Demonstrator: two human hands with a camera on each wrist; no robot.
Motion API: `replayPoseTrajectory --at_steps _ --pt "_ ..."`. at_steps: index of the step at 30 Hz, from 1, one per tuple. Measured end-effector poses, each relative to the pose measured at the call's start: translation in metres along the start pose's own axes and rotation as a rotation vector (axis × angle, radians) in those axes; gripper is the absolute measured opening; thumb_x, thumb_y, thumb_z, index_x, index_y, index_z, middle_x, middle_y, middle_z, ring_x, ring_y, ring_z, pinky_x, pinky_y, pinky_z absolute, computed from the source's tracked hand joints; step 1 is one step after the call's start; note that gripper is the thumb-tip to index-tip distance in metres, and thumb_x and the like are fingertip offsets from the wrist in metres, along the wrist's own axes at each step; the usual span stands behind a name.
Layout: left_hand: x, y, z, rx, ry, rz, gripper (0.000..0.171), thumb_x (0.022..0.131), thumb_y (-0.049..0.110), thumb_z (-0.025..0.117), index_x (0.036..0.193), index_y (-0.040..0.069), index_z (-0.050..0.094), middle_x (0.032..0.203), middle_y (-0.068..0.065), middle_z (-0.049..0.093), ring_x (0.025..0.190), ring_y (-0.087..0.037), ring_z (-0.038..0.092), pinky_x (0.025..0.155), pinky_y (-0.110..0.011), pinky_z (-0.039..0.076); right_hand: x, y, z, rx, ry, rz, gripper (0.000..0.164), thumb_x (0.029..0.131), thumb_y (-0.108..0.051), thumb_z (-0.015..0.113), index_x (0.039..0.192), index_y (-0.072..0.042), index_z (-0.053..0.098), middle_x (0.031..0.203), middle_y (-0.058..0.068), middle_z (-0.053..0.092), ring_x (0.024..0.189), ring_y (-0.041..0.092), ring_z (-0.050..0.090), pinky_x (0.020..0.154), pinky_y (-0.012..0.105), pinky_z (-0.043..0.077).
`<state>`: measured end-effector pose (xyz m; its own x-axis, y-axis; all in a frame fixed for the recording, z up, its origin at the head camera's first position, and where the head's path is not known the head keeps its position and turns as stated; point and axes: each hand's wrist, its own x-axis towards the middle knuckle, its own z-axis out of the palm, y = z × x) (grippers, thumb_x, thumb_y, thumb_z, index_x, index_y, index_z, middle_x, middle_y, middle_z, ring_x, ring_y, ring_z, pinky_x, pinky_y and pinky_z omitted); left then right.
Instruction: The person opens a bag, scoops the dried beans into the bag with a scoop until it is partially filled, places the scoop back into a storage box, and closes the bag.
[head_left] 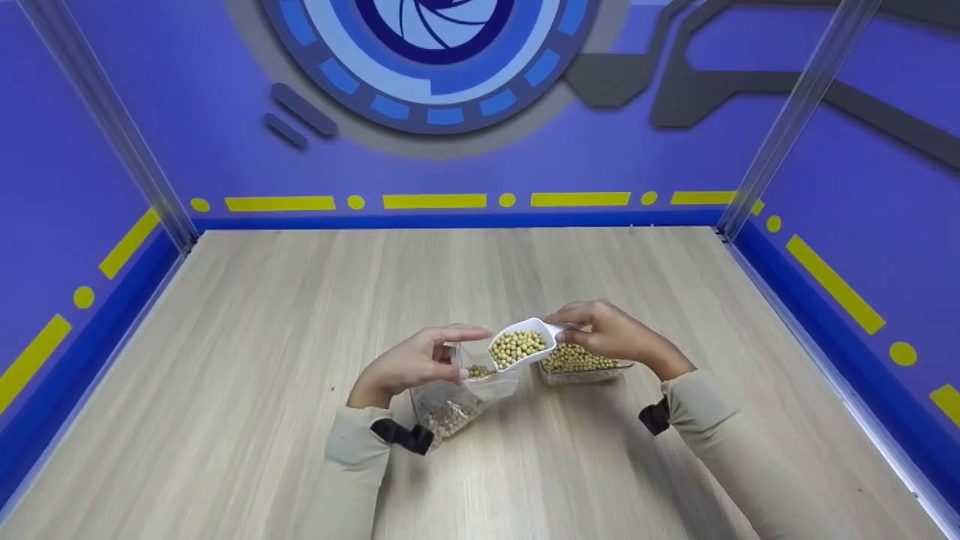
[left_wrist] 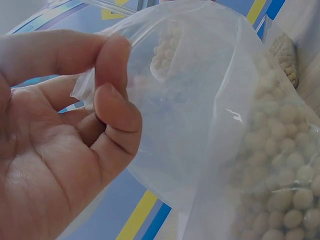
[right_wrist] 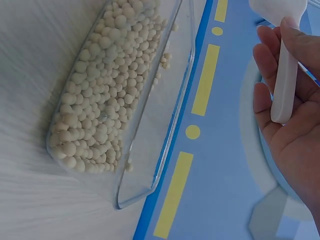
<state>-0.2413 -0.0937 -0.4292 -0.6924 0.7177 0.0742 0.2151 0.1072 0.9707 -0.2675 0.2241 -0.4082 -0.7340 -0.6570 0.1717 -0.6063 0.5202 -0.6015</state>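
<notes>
In the head view, my right hand (head_left: 611, 330) grips the handle of a white scoop (head_left: 550, 334), which is heaped with round, pale yellow soybeans (head_left: 517, 348). The scoop is level with the mouth of a clear plastic bag (head_left: 496, 387). My left hand (head_left: 409, 366) pinches the bag's edge between thumb and fingers, and the mouth gapes open. More soybeans fill the bag's lower part, seen closely in the left wrist view. Below my right hand stands a clear rectangular container (head_left: 581, 378) of soybeans; the right wrist view shows the scoop handle (right_wrist: 286, 87) across my fingers.
Bag and container rest side by side on a wood-grain table (head_left: 262, 337). A blue-purple patterned wall (head_left: 180, 97) closes off the back, with similar panels on both sides. Black straps (head_left: 405, 435) circle both wrists.
</notes>
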Motion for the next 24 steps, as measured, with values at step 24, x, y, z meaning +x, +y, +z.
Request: replayPoseTrajectory --at_steps 24 --pt "0.0 0.0 0.0 -0.003 -0.012 0.015 0.062 0.082 -0.008 0.061 0.142 -0.003 0.043 0.146 -0.026 0.038 0.068 -0.001 0.051 0.063 -0.017 0.046 0.004 -0.012 -0.01 -0.115 -0.045 -0.051 0.025 0.089 -0.007 0.065 0.113 -0.001 0.071 0.108 0.013 0.071 0.1 0.028 0.066 0.085 0.043 0.054"
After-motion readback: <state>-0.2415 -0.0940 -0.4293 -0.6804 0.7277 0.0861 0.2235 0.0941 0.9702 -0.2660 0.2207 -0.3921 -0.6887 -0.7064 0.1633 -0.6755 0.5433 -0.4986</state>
